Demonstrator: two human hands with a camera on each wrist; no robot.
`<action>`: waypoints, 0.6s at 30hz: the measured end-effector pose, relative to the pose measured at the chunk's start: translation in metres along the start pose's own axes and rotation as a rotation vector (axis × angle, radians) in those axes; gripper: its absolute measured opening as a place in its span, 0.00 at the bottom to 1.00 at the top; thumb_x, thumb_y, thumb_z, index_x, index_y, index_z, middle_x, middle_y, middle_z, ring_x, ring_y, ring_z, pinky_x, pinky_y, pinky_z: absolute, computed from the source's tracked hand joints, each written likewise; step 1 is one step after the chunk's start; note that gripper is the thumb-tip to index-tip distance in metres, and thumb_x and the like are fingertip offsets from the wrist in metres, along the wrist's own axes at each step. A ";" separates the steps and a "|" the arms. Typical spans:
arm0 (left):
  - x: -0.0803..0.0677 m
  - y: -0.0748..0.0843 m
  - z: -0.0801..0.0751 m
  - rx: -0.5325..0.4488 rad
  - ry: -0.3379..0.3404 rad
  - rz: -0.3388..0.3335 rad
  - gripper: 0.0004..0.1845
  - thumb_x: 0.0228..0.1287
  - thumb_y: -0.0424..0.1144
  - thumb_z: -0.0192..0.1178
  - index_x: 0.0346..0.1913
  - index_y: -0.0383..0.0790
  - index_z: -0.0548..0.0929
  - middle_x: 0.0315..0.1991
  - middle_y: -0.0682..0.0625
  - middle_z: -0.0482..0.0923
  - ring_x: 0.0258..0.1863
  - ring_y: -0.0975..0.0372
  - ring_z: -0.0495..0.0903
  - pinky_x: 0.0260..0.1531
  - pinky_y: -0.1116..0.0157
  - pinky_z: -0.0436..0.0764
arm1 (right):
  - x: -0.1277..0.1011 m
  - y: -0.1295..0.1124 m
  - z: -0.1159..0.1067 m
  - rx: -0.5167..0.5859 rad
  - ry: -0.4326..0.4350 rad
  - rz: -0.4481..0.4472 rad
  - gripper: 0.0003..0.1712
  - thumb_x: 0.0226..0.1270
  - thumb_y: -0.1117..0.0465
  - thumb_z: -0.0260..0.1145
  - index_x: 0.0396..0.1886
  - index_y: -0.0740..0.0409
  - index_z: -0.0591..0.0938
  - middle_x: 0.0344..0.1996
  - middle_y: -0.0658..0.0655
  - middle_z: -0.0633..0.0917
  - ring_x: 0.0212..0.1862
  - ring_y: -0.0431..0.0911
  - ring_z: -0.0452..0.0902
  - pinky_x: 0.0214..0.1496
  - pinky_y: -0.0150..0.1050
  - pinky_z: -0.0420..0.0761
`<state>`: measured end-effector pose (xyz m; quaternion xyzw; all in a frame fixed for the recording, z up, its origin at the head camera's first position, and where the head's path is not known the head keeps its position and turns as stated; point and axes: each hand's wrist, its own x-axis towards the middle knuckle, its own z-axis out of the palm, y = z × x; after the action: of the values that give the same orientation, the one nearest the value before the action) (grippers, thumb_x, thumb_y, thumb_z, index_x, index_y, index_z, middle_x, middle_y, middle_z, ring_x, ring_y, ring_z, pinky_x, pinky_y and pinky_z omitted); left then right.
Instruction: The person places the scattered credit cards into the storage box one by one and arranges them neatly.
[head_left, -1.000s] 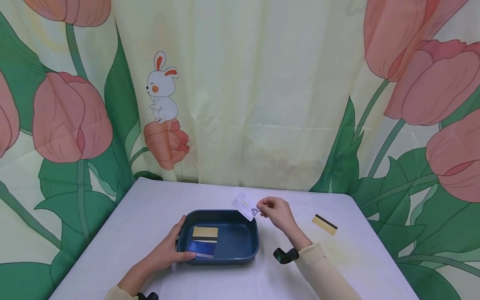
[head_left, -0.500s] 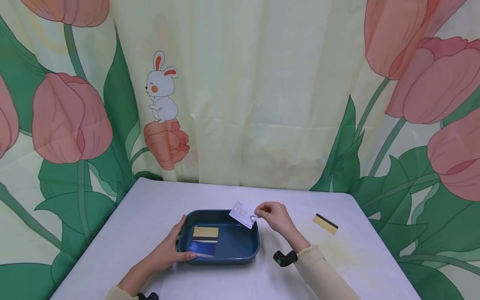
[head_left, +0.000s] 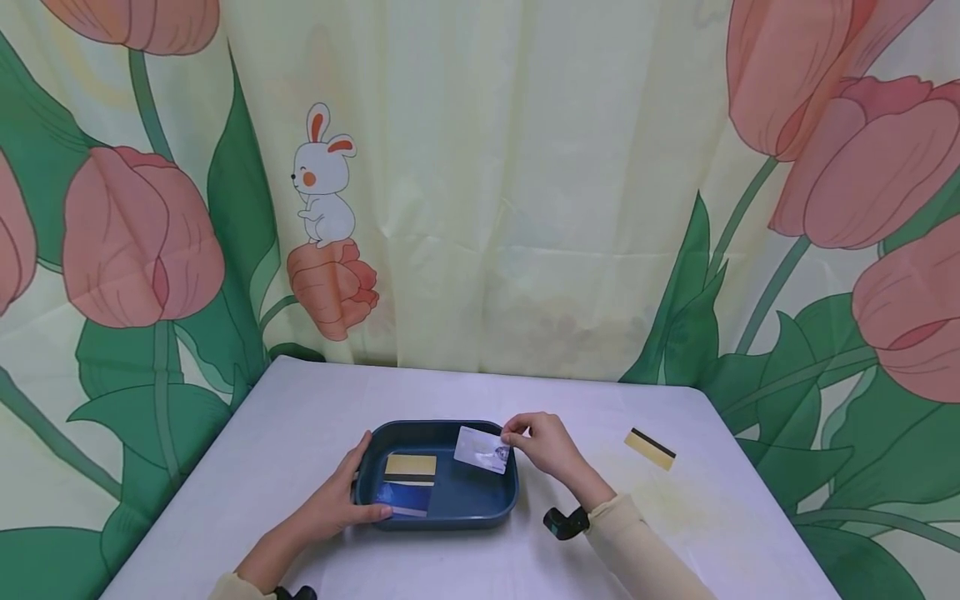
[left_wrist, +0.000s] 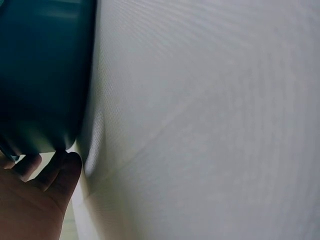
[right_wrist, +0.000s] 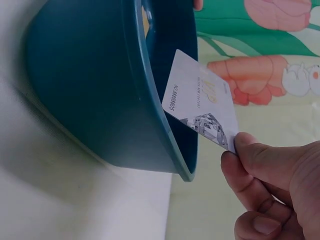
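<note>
A white card with "VIP" lettering and a diamond picture is pinched at one corner between the thumb and index finger of my right hand. The card slants over the right rear part of a dark blue plastic basin, partly inside its rim in the right wrist view. My left hand grips the basin's left end, thumb at the front rim and fingers along the outer side. Inside, at the left, lie a gold card with a dark stripe and a blue card, side by side.
Another gold card with a black stripe lies on the white-covered table, right of the right hand. Behind the table hangs a curtain printed with tulips and a rabbit.
My right hand has moved down and slightly left, bringing the white card from above the basin's rear right rim to over its inside. The left hand and basin have stayed put.
</note>
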<state>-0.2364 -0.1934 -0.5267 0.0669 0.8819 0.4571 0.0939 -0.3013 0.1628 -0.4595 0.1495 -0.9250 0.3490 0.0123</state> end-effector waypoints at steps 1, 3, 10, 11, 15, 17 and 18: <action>0.000 0.000 0.000 -0.002 -0.001 0.002 0.68 0.55 0.56 0.77 0.85 0.49 0.36 0.83 0.34 0.41 0.77 0.34 0.55 0.71 0.31 0.61 | 0.000 0.000 0.000 -0.002 0.001 -0.009 0.03 0.68 0.60 0.73 0.33 0.49 0.91 0.29 0.44 0.87 0.34 0.43 0.71 0.37 0.37 0.69; 0.001 0.000 0.000 -0.003 -0.002 0.003 0.68 0.55 0.56 0.77 0.85 0.49 0.36 0.83 0.34 0.42 0.77 0.34 0.56 0.70 0.31 0.62 | -0.001 0.001 0.002 0.000 -0.001 -0.005 0.04 0.68 0.60 0.73 0.33 0.48 0.90 0.29 0.44 0.87 0.34 0.43 0.71 0.36 0.37 0.69; 0.000 0.000 0.000 0.006 0.001 0.005 0.68 0.54 0.55 0.77 0.85 0.49 0.36 0.83 0.34 0.42 0.77 0.34 0.56 0.70 0.31 0.62 | -0.001 0.003 0.007 -0.017 -0.013 -0.031 0.04 0.69 0.61 0.72 0.33 0.49 0.90 0.31 0.44 0.88 0.36 0.43 0.73 0.42 0.40 0.72; 0.001 0.000 0.000 0.006 0.001 0.006 0.68 0.54 0.55 0.77 0.85 0.49 0.36 0.83 0.34 0.42 0.77 0.34 0.56 0.70 0.31 0.62 | -0.001 0.003 0.008 -0.019 -0.015 -0.039 0.04 0.69 0.61 0.72 0.33 0.49 0.90 0.31 0.45 0.88 0.37 0.43 0.73 0.43 0.40 0.72; 0.001 0.000 0.000 0.006 0.002 0.007 0.68 0.54 0.55 0.77 0.85 0.48 0.36 0.83 0.34 0.42 0.77 0.34 0.55 0.70 0.31 0.61 | -0.002 0.002 0.010 -0.028 -0.026 -0.058 0.05 0.69 0.62 0.72 0.33 0.49 0.90 0.33 0.46 0.88 0.38 0.44 0.74 0.44 0.40 0.73; 0.001 0.000 0.000 0.006 0.002 0.008 0.68 0.54 0.55 0.77 0.85 0.48 0.36 0.83 0.34 0.41 0.77 0.34 0.55 0.70 0.31 0.61 | -0.003 0.002 0.010 -0.039 -0.037 -0.064 0.05 0.69 0.63 0.72 0.33 0.49 0.90 0.33 0.46 0.87 0.38 0.44 0.74 0.42 0.40 0.73; 0.001 0.000 0.000 0.006 0.002 0.008 0.68 0.54 0.55 0.77 0.85 0.48 0.36 0.83 0.34 0.41 0.77 0.34 0.55 0.70 0.31 0.61 | -0.003 0.002 0.011 -0.043 -0.044 -0.070 0.05 0.69 0.63 0.72 0.33 0.49 0.90 0.33 0.46 0.87 0.38 0.44 0.74 0.41 0.39 0.73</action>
<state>-0.2369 -0.1928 -0.5267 0.0703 0.8831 0.4549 0.0908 -0.2979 0.1580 -0.4697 0.1890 -0.9266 0.3249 0.0073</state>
